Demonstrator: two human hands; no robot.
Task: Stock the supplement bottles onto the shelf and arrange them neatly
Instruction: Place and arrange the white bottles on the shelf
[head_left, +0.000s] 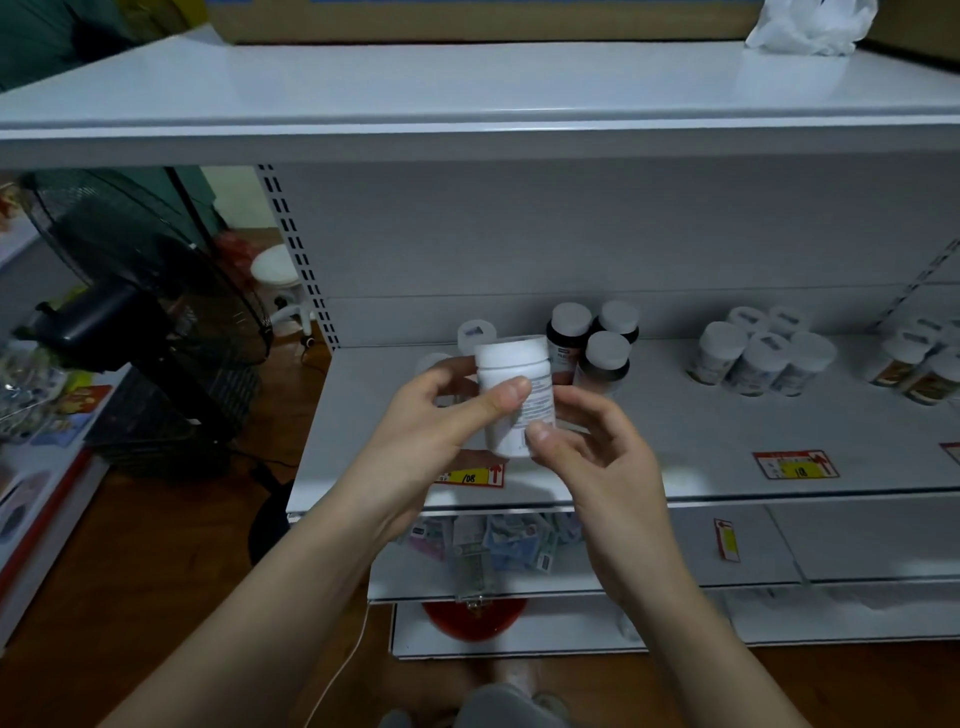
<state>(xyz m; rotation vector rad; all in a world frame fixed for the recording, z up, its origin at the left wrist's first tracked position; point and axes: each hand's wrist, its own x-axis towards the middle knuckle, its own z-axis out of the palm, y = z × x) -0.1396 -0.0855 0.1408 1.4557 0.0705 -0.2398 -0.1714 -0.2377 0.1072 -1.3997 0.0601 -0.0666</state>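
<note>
Middle shelf (675, 447): front half bare up to its edge; dark bottles (592, 345) stand at the back. White bottle (514, 395) is held upright above the front edge, left hand (431, 426) and right hand (587, 452) both gripping it, thumbs across its label.

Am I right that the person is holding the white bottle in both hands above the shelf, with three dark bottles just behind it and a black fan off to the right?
Not quite: the black fan stands to the left of the shelf, not the right, as the head view shows. The rest holds: the left hand and right hand both hold the white bottle, with three dark bottles just behind it.
</note>
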